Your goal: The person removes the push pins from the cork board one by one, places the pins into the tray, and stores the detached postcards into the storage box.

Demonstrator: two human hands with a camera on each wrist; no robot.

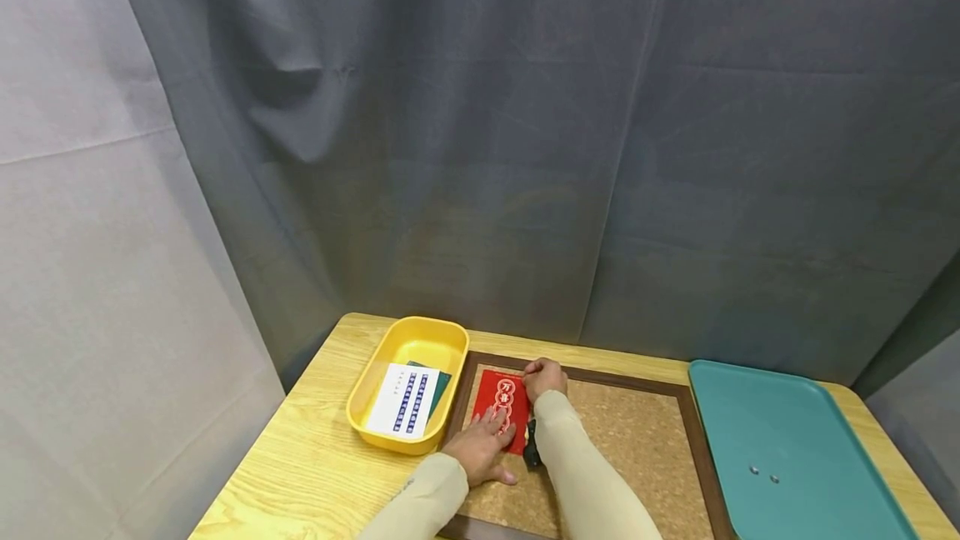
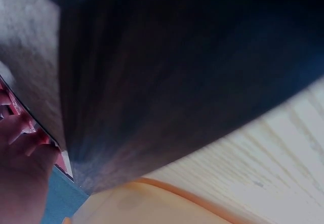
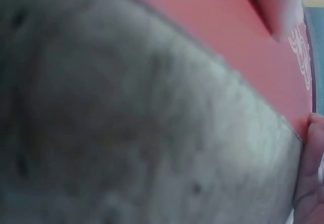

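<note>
A red card or envelope (image 1: 519, 407) with white lettering lies on a framed cork board (image 1: 600, 423). My left hand (image 1: 477, 447) rests on its lower part, fingers spread and thumb apart. At the card's upper right corner is my right hand (image 1: 545, 378), fingers bent down against it. In the right wrist view, a fingertip of that hand touches the corner of the red card (image 3: 243, 41). Anything under or between those fingertips is hidden. Dark blur fills most of the left wrist view, with the left hand (image 2: 23, 168) along its left side.
Left of the board stands a yellow bin (image 1: 360, 415) containing a white printed card (image 1: 397, 398) and a green one (image 1: 438, 394). To the right lies a teal tray (image 1: 802, 432) bearing two small shiny round pieces (image 1: 764, 474). Grey curtains (image 1: 450, 148) hang behind the wooden table (image 1: 300, 473).
</note>
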